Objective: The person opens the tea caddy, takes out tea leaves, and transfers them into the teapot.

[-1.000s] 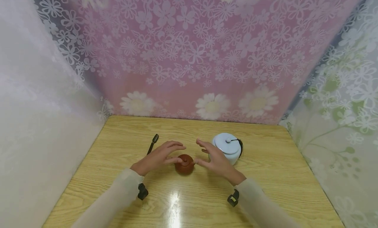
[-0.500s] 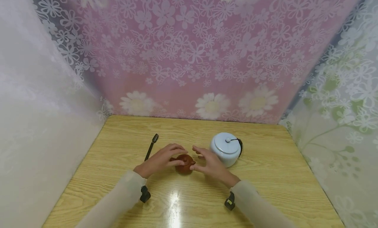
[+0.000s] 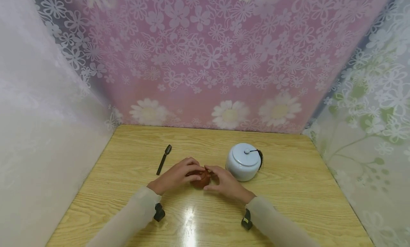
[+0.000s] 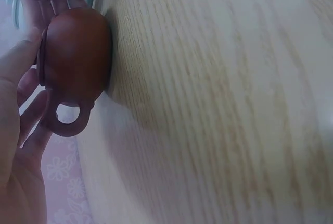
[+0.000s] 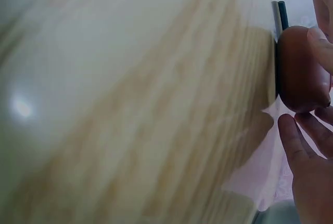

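A small reddish-brown teapot (image 3: 200, 183) with its lid on stands on the wooden table. In the left wrist view its loop handle (image 4: 70, 128) shows below the round body. My left hand (image 3: 179, 174) curves over the teapot from the left, thumb by the lid's rim and fingers behind. From the spout side my right hand (image 3: 229, 184) reaches round, its fingertips touching or very near the teapot. The right wrist view shows those fingers (image 5: 293, 138) only slightly bent by the spout. Much of the lid and the far side is hidden by the hands.
A pale blue lidded jar (image 3: 243, 168) with a black tassel (image 3: 261, 159) stands just beyond my right hand. Left of the teapot lies a dark, slim scoop-like tool (image 3: 164, 159). Floral curtains (image 3: 227, 62) close off the table's back and sides.
Both hands have come closer in around the teapot. The right hand has moved left, away from the jar, to the spout. Teapot, jar and dark tool stay in place.
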Action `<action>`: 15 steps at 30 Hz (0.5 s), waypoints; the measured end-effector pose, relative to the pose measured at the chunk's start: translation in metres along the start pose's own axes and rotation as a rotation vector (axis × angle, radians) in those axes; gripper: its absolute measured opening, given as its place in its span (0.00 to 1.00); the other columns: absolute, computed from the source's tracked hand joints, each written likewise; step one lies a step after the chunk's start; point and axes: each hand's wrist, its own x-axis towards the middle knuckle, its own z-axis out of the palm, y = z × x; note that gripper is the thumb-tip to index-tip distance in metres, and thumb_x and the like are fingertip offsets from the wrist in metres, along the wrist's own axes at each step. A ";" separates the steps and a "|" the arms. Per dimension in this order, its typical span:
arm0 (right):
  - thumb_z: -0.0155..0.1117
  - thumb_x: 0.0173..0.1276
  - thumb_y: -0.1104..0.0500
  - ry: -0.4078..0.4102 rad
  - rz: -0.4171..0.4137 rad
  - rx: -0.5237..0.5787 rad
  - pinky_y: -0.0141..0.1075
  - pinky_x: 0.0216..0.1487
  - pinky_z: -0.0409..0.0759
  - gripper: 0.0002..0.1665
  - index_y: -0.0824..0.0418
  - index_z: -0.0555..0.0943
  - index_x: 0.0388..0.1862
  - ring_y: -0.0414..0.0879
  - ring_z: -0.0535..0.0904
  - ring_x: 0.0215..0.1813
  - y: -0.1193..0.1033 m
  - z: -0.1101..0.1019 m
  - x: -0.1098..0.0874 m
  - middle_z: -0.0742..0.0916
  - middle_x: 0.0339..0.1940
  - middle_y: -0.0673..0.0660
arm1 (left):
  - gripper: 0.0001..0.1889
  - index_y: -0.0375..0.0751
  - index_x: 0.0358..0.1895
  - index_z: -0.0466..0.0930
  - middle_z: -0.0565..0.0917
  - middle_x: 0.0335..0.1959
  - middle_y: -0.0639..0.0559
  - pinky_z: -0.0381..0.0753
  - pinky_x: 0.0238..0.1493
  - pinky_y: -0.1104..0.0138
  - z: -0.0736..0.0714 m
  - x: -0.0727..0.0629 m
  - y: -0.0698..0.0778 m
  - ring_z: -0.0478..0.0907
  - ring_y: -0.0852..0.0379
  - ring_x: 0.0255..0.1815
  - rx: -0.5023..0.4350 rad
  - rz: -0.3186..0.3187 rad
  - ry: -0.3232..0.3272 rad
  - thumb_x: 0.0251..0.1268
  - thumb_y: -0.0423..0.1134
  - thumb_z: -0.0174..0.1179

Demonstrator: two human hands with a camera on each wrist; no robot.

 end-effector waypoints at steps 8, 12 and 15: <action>0.81 0.71 0.45 0.026 0.010 -0.001 0.45 0.68 0.85 0.48 0.58 0.72 0.83 0.44 0.85 0.65 -0.002 0.004 0.003 0.85 0.71 0.53 | 0.17 0.54 0.70 0.85 0.79 0.61 0.60 0.84 0.60 0.63 0.003 0.001 0.000 0.77 0.63 0.59 -0.008 -0.023 0.018 0.86 0.44 0.60; 0.80 0.71 0.45 0.035 0.031 0.013 0.43 0.67 0.85 0.46 0.55 0.73 0.83 0.43 0.86 0.64 -0.002 0.004 0.004 0.86 0.67 0.52 | 0.16 0.53 0.69 0.86 0.79 0.60 0.59 0.85 0.59 0.63 0.004 0.001 0.000 0.78 0.63 0.58 0.008 -0.023 0.032 0.86 0.43 0.59; 0.80 0.71 0.45 0.036 0.032 0.016 0.42 0.66 0.86 0.46 0.55 0.74 0.82 0.43 0.87 0.63 -0.001 0.005 0.004 0.86 0.67 0.52 | 0.15 0.53 0.68 0.86 0.80 0.59 0.58 0.85 0.59 0.63 0.005 0.001 0.001 0.78 0.62 0.58 0.022 -0.020 0.045 0.86 0.42 0.59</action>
